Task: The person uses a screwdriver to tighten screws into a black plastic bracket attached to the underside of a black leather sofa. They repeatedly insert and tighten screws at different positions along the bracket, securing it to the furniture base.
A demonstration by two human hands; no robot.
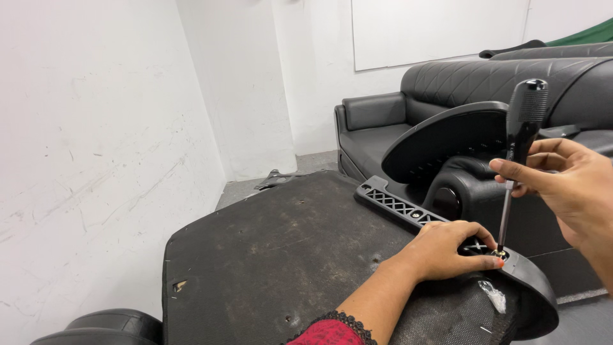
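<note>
Head view, looking down at two bare hands working on an upturned chair seat (268, 255). Right hand (568, 185) grips a screwdriver (518, 147) by its black handle, fingers closed around it, with the shaft nearly upright. Just below that grip, the tip sits on a screw (499, 254) in a black plastic bracket (415, 214). Left hand (447, 249) rests on the bracket beside the tip, its fingertips pinching close around the screw; whether they actually hold it I cannot tell. Beyond the grip lie a curved black armrest (447, 137) and a black sofa (383, 121). A white wall (96, 147) stands well away from both hands.
</note>
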